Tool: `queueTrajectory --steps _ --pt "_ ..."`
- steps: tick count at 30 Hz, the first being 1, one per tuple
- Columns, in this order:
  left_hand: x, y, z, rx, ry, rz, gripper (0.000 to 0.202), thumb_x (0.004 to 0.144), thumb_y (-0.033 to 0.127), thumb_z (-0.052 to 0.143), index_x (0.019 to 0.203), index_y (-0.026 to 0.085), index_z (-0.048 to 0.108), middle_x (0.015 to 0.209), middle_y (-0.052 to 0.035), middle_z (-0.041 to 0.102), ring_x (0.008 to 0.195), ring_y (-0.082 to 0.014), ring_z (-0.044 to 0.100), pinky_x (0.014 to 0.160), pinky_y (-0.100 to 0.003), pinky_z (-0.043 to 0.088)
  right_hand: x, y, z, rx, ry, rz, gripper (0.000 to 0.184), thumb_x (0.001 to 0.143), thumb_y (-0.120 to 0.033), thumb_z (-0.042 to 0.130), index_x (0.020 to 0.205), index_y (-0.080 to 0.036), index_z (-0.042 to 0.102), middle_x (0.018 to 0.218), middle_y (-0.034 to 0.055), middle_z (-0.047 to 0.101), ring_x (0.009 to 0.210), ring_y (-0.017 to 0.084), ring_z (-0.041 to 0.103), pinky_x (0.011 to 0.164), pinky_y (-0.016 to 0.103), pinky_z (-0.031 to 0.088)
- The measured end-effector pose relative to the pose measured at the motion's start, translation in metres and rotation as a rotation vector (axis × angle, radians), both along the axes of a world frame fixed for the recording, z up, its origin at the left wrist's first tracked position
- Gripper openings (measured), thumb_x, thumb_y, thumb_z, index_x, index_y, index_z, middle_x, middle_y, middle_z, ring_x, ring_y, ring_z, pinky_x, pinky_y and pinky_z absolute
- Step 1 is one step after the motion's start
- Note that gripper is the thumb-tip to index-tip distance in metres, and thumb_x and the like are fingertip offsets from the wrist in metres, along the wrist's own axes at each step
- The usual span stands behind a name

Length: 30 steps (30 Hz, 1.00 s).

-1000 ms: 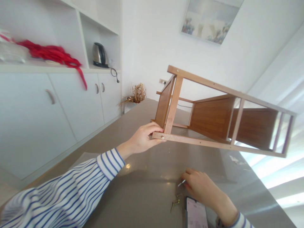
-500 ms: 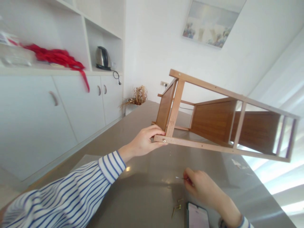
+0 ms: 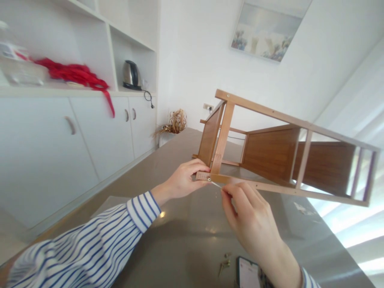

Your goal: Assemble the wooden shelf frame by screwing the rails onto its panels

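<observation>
A wooden shelf rack (image 3: 223, 138) lies on its side, its near end toward me. My left hand (image 3: 186, 176) grips the rack's lower near corner, with the thumb below the rail and the fingers over the top. In that corner sits a small bolt head (image 3: 209, 179). My right hand (image 3: 247, 204) is closed in a pinch on a thin metal rod (image 3: 216, 185) that looks like a hex key. The rod's tip meets or nearly meets the bolt head; I cannot tell whether it is seated. Its other end is hidden in the fingers.
Several brass-coloured bolts (image 3: 225, 264) lie on the grey table (image 3: 180, 248), left of a phone (image 3: 248, 273). Scraps (image 3: 303, 208) rest near the right edge. White cabinets (image 3: 45, 140) with a kettle (image 3: 131, 75) and red cloth (image 3: 75, 74) stand at left.
My right hand has moved up and left from above the phone, bringing the metal rod to the bolt at the rack's corner. My left hand keeps its grip there.
</observation>
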State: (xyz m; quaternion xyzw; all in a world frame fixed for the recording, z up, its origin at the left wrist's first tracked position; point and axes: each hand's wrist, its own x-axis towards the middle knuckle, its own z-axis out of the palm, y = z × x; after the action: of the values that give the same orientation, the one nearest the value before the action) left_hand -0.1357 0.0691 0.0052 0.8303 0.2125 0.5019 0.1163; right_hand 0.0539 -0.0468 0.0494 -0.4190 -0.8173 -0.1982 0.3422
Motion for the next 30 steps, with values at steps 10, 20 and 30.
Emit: queueTrajectory --steps 10,20,30 --pt "0.001 -0.002 0.002 0.011 -0.007 -0.009 0.03 0.08 0.041 0.067 0.093 0.014 0.066 0.085 -0.0066 0.065 0.076 -0.0145 0.063 0.071 -0.025 0.05 -0.006 0.004 0.006 0.06 -0.131 0.002 0.011 0.088 -0.007 0.051 0.091 -0.014 0.058 0.085 0.0076 0.061 0.081 0.02 0.058 0.074 0.033 0.047" --pt "0.002 -0.003 0.003 -0.011 -0.012 -0.012 0.032 0.08 0.044 0.066 0.091 0.013 0.066 0.085 -0.0066 0.064 0.077 -0.0149 0.062 0.07 -0.025 0.049 -0.009 0.004 0.008 0.059 -0.238 -0.032 0.01 0.087 -0.007 0.053 0.092 -0.014 0.059 0.084 0.0071 0.059 0.08 0.021 0.054 0.072 0.034 0.046" --pt "0.001 -0.002 0.002 -0.028 0.002 -0.012 0.032 0.08 0.043 0.066 0.092 0.014 0.066 0.086 -0.0073 0.065 0.079 -0.0162 0.062 0.071 -0.027 0.05 -0.013 0.0 0.019 0.03 -0.329 -0.084 0.013 0.087 -0.009 0.052 0.078 -0.017 0.058 0.075 0.005 0.056 0.071 0.02 0.051 0.063 0.031 0.04"
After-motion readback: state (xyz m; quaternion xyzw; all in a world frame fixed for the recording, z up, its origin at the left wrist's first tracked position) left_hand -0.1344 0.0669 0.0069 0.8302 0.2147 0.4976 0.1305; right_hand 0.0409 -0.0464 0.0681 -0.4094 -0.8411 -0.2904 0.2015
